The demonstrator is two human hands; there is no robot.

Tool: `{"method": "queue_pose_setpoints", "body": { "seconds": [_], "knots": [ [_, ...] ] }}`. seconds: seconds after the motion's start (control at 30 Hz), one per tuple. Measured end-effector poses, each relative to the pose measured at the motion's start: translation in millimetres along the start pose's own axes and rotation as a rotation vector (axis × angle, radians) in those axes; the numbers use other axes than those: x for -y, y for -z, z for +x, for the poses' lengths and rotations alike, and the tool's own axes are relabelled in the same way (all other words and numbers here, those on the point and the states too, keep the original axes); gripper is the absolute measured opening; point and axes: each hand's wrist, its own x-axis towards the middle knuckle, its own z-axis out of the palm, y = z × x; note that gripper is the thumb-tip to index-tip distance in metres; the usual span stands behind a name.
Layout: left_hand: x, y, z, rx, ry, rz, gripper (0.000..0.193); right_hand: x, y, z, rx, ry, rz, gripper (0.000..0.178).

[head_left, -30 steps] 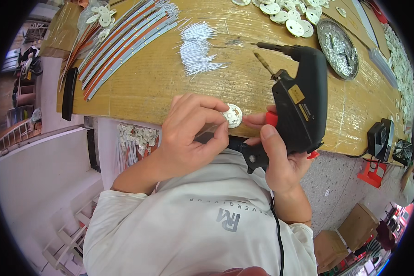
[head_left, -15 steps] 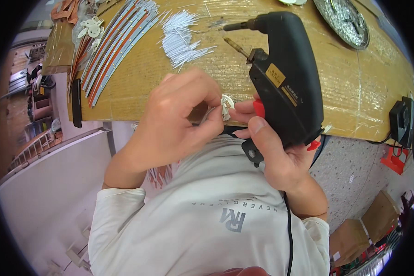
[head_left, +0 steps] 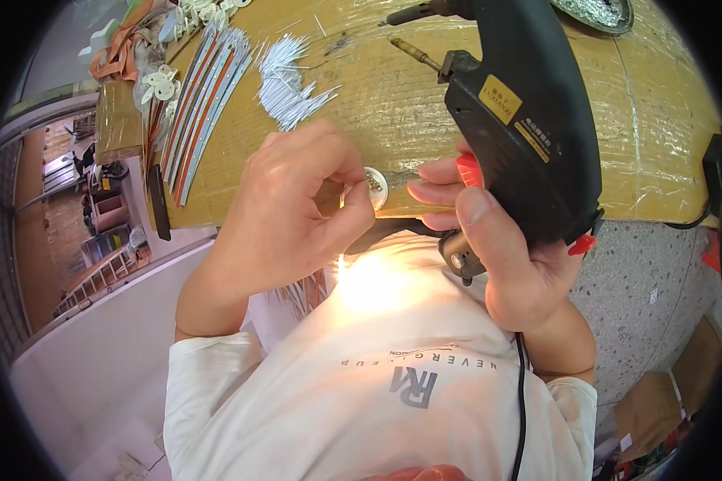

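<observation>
My left hand (head_left: pixel 293 196) is pinched near the table's front edge, thumb and forefinger at the rim of a small round white piece (head_left: pixel 379 189) with small metallic bits on it. A narrow, intense glow (head_left: pixel 342 268) shows just below those fingers and lights up my shirt; its source is mostly hidden by the hand. My right hand (head_left: pixel 509 268) is wrapped around a black soldering gun (head_left: pixel 537 136) with a red trigger (head_left: pixel 469 171). The gun's tip and a second thin brass-coloured nozzle point left over the table. Fingertips of the right hand are apart from the white piece.
LED strips (head_left: pixel 208 104) lie in a fan at the table's left, beside a pile of thin white wires (head_left: pixel 285 84). Round white parts (head_left: pixel 162 83) sit farther left. A metal dish (head_left: pixel 610 14) is at the far right; cardboard boxes (head_left: pixel 654 409) stand on the floor.
A bright light has come on below my left hand, washing over the shirt. The right hand with the soldering gun has moved slightly right, away from the white piece. The whole view has shifted.
</observation>
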Motion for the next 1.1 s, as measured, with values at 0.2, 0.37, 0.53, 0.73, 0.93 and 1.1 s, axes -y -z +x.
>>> {"method": "queue_pose_setpoints", "body": {
  "seconds": [0.2, 0.37, 0.53, 0.73, 0.93, 1.1],
  "knots": [
    [-6, 3, 2, 0.036, 0.022, 0.069, 0.014, 0, 3, -1, 0.012, -0.03, 0.024, 0.04],
    [-5, 4, 4, 0.044, 0.013, 0.059, 0.014, -2, 3, 4, 0.027, 0.045, 0.098, 0.034],
    [-6, 8, 7, 0.1, 0.036, 0.054, 0.013, -10, 5, 3, 0.025, 0.105, 0.135, 0.031],
    [-6, 16, 14, 0.162, 0.047, -0.001, 0.013, -6, 6, 1, 0.01, 0.006, 0.105, 0.029],
    [-9, 20, 19, 0.236, 0.049, 0.031, 0.013, -3, 5, 1, -0.015, 0.011, 0.12, 0.021],
    [-13, 20, 22, 0.266, 0.076, 0.054, 0.012, -6, 5, 0, -0.021, 0.052, 0.145, 0.019]
  ]
}}
